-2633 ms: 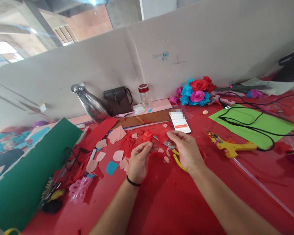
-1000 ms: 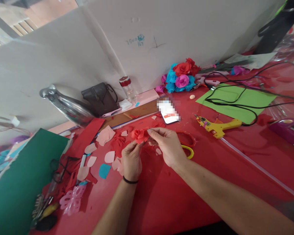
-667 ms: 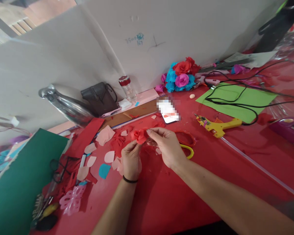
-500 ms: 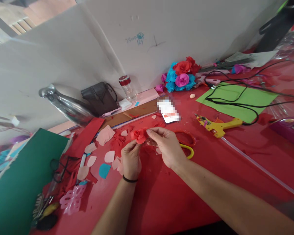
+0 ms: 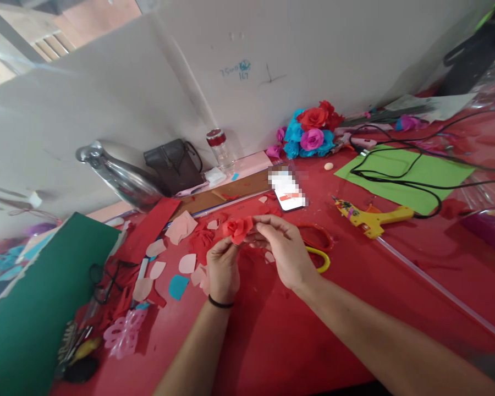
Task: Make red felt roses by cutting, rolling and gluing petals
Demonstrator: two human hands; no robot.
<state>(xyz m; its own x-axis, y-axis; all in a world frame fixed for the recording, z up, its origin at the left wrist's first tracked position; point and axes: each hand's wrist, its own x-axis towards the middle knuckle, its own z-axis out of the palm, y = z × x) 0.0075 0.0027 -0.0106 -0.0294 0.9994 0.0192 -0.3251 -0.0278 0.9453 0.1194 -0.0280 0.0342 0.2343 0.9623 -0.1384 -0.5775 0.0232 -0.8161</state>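
A red paper flower (image 5: 236, 228) is held above the table, its petals layered around a rolled centre. My left hand (image 5: 223, 267) pinches it from below; a dark band circles that wrist. At the flower's right side, the fingers of my right hand (image 5: 286, 250) are closed on the edge of a red petal (image 5: 247, 224). Behind and under my right hand lie scissors with a red and yellow handle (image 5: 322, 259), partly covered. Pink petal pieces (image 5: 187, 264) and a blue petal piece (image 5: 178, 286) are spread on the table left of my left hand.
A yellow glue gun (image 5: 373, 219) with a long clear stick lies at the right, near a green sheet (image 5: 421, 192) crossed by black cables. Behind my hands are a phone (image 5: 287, 190), a paper bouquet (image 5: 311, 132), a glass bottle (image 5: 220, 151) and a steel jug (image 5: 119, 176). A green board (image 5: 37, 297) stands left.
The view has shifted slightly, so everything sits a little further right and lower. Both hands keep hold of the flower, and the red petal at its right side shows more clearly.
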